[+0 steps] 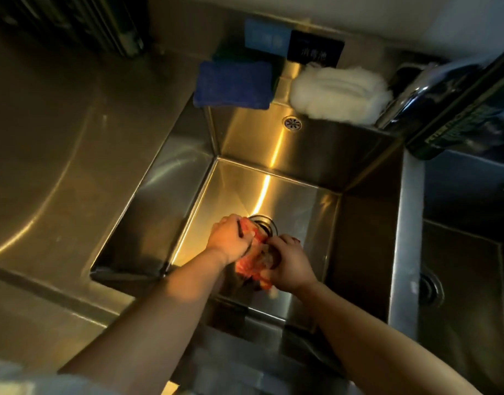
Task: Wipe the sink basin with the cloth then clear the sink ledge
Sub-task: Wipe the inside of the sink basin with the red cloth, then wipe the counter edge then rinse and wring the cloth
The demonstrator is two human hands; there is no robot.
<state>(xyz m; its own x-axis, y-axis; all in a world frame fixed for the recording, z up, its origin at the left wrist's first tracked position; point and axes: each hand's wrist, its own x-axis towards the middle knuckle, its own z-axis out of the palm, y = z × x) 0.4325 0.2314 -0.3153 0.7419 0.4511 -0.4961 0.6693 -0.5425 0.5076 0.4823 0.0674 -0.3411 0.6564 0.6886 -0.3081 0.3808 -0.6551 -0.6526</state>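
We hold the cloth (253, 269) with both hands low inside the sink basin (287, 195), near its front wall and partly over the round drain (266, 223) in the floor. The cloth is red-orange with some paler patches. It is crumpled into a tight bunch, and its edges look blurred. Our left hand (230, 238) grips the far end of the bunch with curled fingers, and our right hand (290, 263) grips the near end in the same way.

On the back ledge (285, 81), a folded blue cloth (233, 85) lies at the left corner and hangs a little over the edge. A fluffy white cloth (339, 92) lies further to the right. At the right back corner stand a shiny tap (407, 104) and a dark bottle (467, 101). A steel counter (59, 138) is on the left side.
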